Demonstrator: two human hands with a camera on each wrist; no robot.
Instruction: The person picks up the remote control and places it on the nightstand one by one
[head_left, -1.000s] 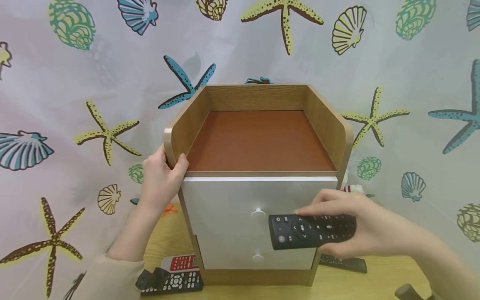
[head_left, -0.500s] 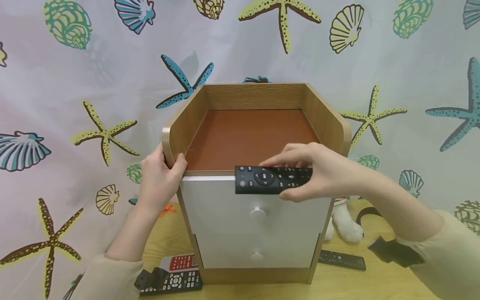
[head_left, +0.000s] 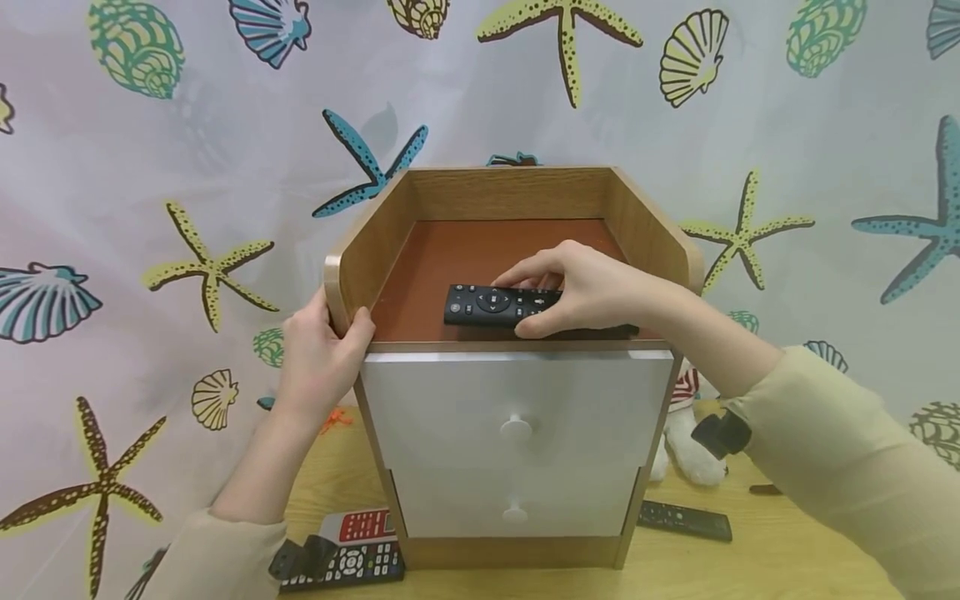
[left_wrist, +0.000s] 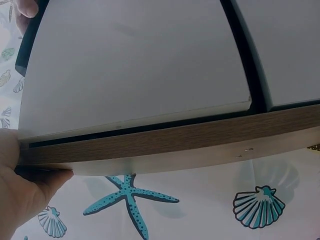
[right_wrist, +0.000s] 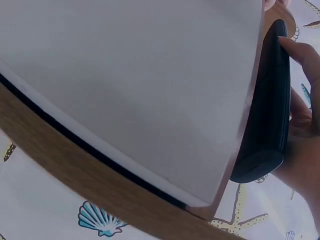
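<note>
A small wooden cabinet (head_left: 450, 400) with white drawer fronts and round knobs stands in the middle of the head view. My left hand (head_left: 318, 358) grips the front edge of its left side panel, thumb on the inner face. Over the brown top board (head_left: 465, 242), my right hand (head_left: 588, 292) pinches a black remote control (head_left: 480, 307) between thumb and fingers, buttons up. The remote lies crosswise, low over the board near its front edge, with a dark shadow beneath. From the right wrist view, the remote's smooth underside (right_wrist: 265, 110) shows beside the white drawer front.
Raised wooden sides and a back rim (head_left: 517, 193) enclose the top board. A red-and-white keypad device (head_left: 366, 527) and a black remote (head_left: 360, 564) lie left of the cabinet. To its right are another remote (head_left: 686, 521) and a white plush toy (head_left: 693, 450). A patterned curtain (head_left: 465, 83) hangs behind.
My right hand has raised the remote from in front of the drawers, moving it left and back over the top board. The left hand keeps its hold on the side panel.
</note>
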